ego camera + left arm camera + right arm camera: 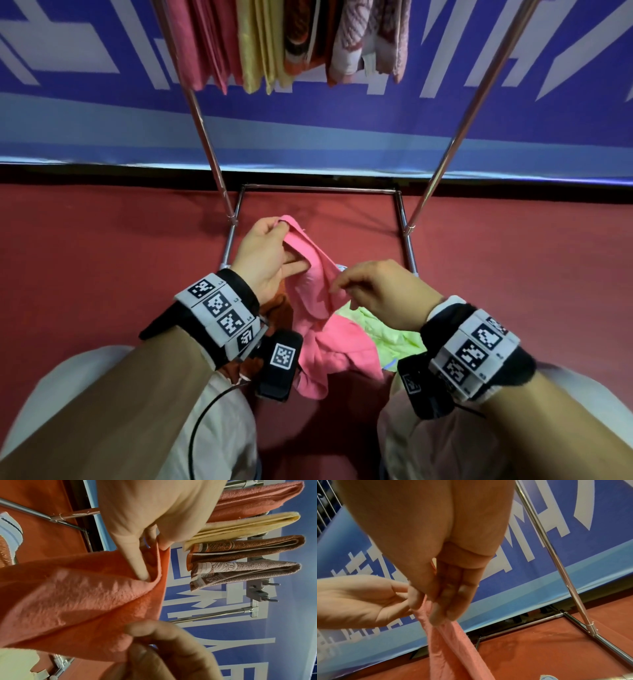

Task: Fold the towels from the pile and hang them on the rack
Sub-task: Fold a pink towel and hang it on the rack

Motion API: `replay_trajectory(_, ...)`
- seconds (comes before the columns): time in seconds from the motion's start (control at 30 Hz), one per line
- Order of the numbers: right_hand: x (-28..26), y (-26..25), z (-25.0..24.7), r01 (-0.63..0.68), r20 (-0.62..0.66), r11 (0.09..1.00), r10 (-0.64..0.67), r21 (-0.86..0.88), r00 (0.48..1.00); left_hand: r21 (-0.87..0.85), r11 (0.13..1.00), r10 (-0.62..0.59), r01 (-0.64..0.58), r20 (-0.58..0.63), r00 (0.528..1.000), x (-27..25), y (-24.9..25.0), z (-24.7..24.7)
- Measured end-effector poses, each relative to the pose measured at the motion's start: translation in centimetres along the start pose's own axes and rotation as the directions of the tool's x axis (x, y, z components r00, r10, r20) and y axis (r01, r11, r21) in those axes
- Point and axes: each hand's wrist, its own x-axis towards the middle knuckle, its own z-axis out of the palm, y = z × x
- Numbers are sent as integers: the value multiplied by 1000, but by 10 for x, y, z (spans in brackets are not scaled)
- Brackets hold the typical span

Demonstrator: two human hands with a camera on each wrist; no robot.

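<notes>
A pink towel (318,308) hangs crumpled between my two hands above the pile on the red floor. My left hand (267,253) grips its upper edge, fingers and thumb curled into the cloth (96,595). My right hand (373,291) pinches the towel's edge a little lower and to the right, fingertips closed on the fabric (447,639). Under it lie a light green towel (387,332) and a rust-brown one (277,308). The metal rack (445,161) stands in front of me, with several folded towels (287,41) hung on its top bars.
The rack's base frame (318,188) lies on the red floor around the pile. A blue banner wall (102,113) stands just behind the rack. My knees in light trousers (102,394) flank the pile at the bottom of the head view.
</notes>
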Motion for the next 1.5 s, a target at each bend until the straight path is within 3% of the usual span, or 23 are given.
replay_trajectory(0.1,4,-1,3,-43,2,995,44,-88,999,2,999,-37,37,6,999,0,-1,3)
replay_trajectory(0.33,6,4,6,-112,-78,987,103,-113,992,-160,981,-93,108,99,991,-4,0,14)
replay_trajectory(0.63,10,10,7,-201,-158,972,180,-124,971,-435,887,-91,156,165,982,-6,-1,20)
replay_trajectory(0.8,10,13,8,-146,-251,975,101,-167,963,-475,866,-81,156,174,981,-9,7,20)
replay_trajectory(0.9,10,15,4,-95,-304,980,39,-173,952,-471,872,-81,129,121,989,-5,14,14)
replay_trajectory(1.0,7,20,-5,-38,-374,988,-20,-147,927,-327,944,-56,52,-3,998,3,20,4)
replay_trajectory(1.13,2,23,-18,-12,-412,997,-18,-71,911,69,992,113,-107,-86,990,9,22,-8)
replay_trajectory(1.2,-2,22,-24,-13,-437,999,-5,-39,900,332,918,251,-219,-54,967,14,20,-17)
replay_trajectory(1.33,-6,23,-33,-24,-482,994,74,108,873,698,600,424,-391,136,895,13,26,-30)
replay_trajectory(1.4,-8,25,-36,-44,-457,993,91,113,885,743,479,425,-467,268,864,5,31,-28)
replay_trajectory(1.5,-10,29,-36,-52,-423,992,98,118,901,694,471,357,-545,415,837,-5,36,-25)
